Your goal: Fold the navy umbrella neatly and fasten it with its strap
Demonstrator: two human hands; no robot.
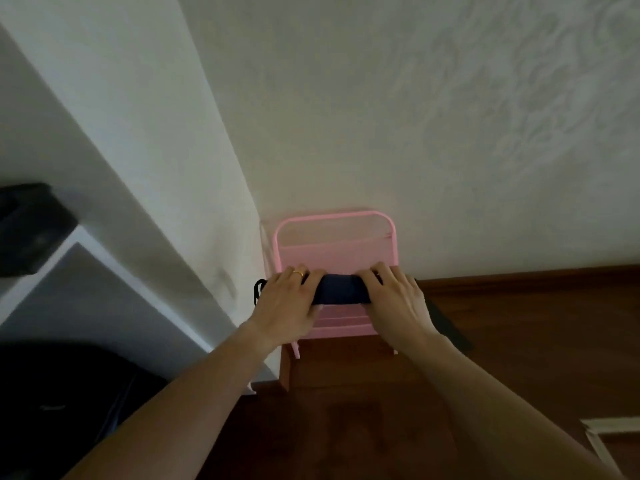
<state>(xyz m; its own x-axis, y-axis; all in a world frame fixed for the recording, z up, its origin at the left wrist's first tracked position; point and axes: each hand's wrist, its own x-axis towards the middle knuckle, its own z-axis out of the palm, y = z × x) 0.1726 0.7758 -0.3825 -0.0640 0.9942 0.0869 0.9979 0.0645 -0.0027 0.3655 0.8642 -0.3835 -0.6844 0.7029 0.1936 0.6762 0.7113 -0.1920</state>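
Head view: navy umbrella (341, 289) already collapsed to a short roll, held level between both hands in front of a pink metal rack (334, 237) that stands on the wood floor (519, 341) against the wall (381, 116). Left hand (289, 303) wraps the 9 o'clock end, fingers curled over the top; black wrist cord (259, 289) pokes out past it. Right hand (398, 303) wraps the 3 o'clock end the same way. So each grip is closed round the umbrella, not wide. Strap not visible, can't tell if it's fastened. White shelf unit (69, 254) at 9 o'clock. Handling guess: light, stiff core, soft slick fabric that will unroll if released. Keep one hand clamped mid-roll, free the other for the strap.
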